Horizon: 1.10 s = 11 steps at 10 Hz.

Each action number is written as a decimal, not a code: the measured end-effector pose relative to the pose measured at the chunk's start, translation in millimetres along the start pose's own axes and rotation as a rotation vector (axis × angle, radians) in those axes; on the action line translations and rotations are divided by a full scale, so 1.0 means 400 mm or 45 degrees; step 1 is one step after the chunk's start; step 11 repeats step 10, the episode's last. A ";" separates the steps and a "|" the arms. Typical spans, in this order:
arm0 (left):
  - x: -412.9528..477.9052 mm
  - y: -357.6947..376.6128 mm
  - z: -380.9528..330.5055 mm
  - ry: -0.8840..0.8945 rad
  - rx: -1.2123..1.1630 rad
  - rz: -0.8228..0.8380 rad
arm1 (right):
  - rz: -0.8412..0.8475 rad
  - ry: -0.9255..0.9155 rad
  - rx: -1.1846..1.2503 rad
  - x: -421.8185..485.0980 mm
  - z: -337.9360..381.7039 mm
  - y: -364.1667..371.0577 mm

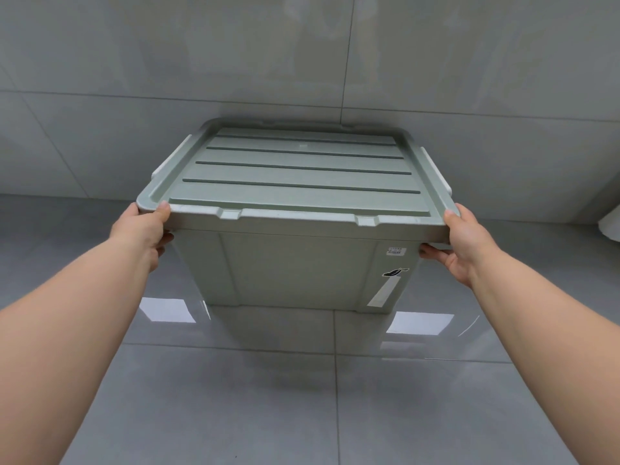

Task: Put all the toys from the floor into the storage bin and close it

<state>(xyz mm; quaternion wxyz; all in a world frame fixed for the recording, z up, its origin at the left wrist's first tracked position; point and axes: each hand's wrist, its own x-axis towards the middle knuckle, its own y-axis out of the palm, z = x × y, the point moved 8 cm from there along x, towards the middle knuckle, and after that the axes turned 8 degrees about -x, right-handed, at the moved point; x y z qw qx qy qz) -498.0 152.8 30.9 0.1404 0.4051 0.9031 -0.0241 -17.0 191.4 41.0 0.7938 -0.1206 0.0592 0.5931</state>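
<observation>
A grey-green storage bin stands on the tiled floor against the wall. Its ribbed lid lies flat on top, covering the whole opening. My left hand grips the lid's near left corner, thumb on top and fingers curled under the rim. My right hand holds the near right corner the same way. White latch handles sit on both short sides of the bin. No toys are visible; the bin's inside is hidden by the lid.
Glossy grey floor tiles spread in front of the bin. A grey tiled wall rises right behind it. Something white shows at the right edge of the view.
</observation>
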 end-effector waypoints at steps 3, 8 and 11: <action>0.061 0.012 -0.004 0.030 -0.009 0.002 | -0.012 -0.016 -0.031 0.057 0.002 0.018; 0.048 0.005 -0.023 0.141 0.299 -0.056 | -0.133 -0.067 -0.677 0.018 0.041 -0.003; -0.169 -0.003 0.020 0.173 0.364 0.191 | 0.040 -0.296 -1.756 -0.085 0.042 -0.006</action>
